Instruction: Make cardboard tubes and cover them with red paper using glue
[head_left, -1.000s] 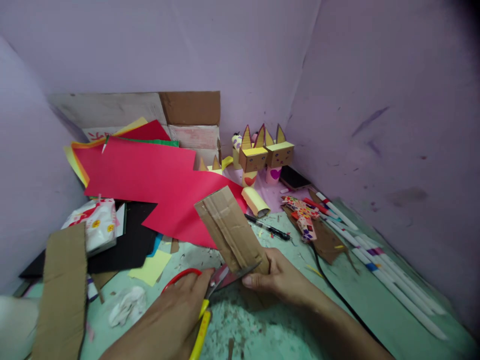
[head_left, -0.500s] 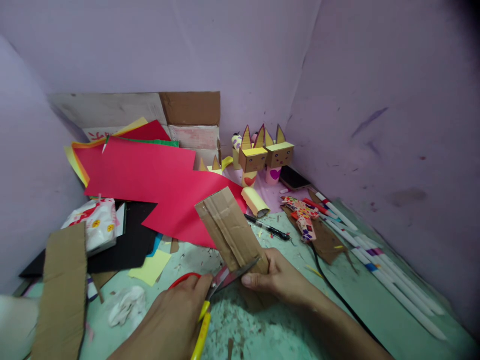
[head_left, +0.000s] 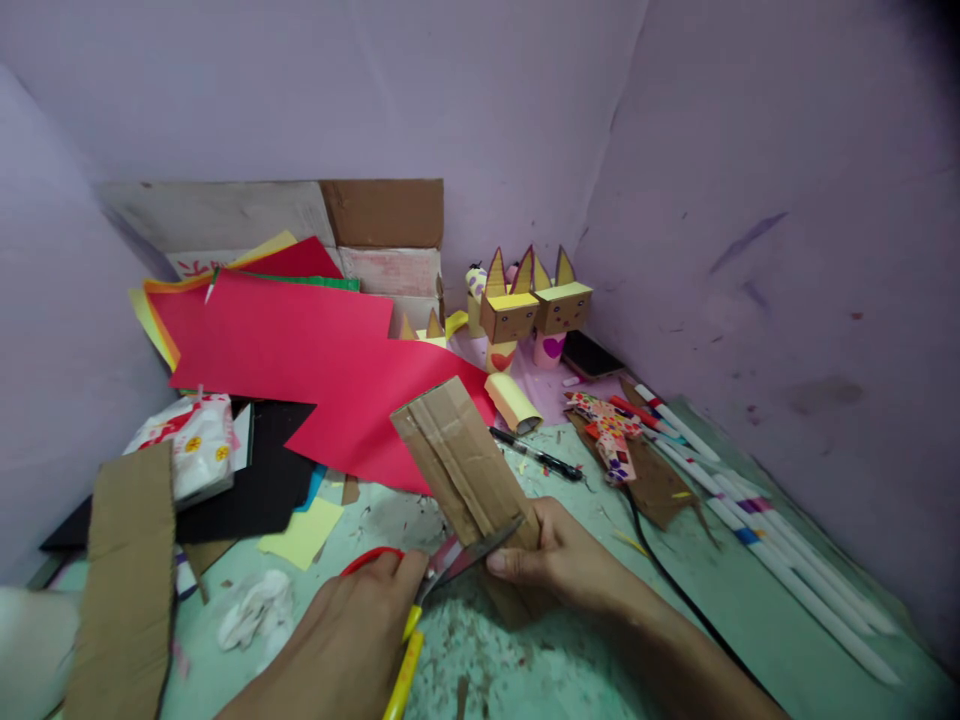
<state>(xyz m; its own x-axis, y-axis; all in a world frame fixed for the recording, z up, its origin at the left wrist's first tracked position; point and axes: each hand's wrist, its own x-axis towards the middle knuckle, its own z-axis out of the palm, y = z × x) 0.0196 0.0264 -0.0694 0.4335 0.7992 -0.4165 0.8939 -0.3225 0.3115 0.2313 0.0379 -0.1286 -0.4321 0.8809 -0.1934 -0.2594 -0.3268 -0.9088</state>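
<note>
My left hand is closed round the red and yellow handles of a pair of scissors. The blades lie across a strip of brown cardboard, one blade over its face near my right thumb. My right hand grips the lower part of that strip, thumb on top, holding it tilted above the table. The strip's lower end hangs below the blades in shadow. Behind it lies a large sheet of red paper.
Cardboard figures with pointed ears stand at the back. A flower-patterned glue gun with a black cable, a pen and white paper sticks lie rightward. Leftward are another cardboard strip, crumpled tissue and black paper.
The view shifts very slightly. Both hands, the scissors and the cardboard strip keep nearly the same positions.
</note>
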